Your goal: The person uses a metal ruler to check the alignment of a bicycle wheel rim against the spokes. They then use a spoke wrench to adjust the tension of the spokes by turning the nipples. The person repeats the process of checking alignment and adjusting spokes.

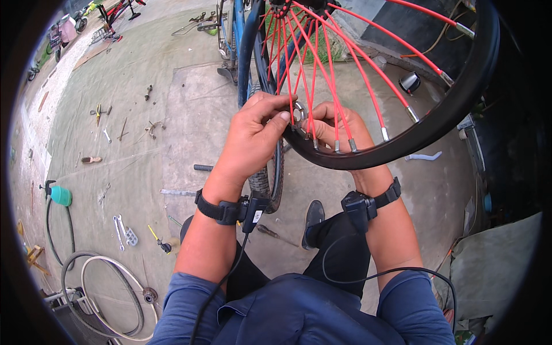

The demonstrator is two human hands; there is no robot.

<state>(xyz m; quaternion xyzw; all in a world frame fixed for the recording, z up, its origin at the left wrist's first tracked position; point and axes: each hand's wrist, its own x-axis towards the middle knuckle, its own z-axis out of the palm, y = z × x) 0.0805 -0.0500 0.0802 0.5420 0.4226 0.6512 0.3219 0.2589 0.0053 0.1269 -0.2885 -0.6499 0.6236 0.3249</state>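
A bicycle wheel with a black rim (366, 157) and red-covered spokes (317, 64) stands raised before me, its hub near the top edge. My left hand (263, 125) pinches a small round metal spoke wrench (299, 111) between thumb and fingers at the rim's lower left. From the other side, among the spokes, the fingers of my right hand (334, 125) touch or nearly touch the same tool; whether they grip it or a spoke end is hidden. Silvery nipples (385, 134) join the spokes to the rim. Behind the wheel is a blue bicycle frame (246, 51).
A knobby tyre (260, 183) is below my left hand. On the ground at left lie wrenches (118, 233), a brush (91, 159), yellow-handled pliers (98, 113), a green spray bottle (60, 196) and looped tyres (140, 302). A screwdriver (268, 230) lies near my feet, a metal cup (409, 82) at right.
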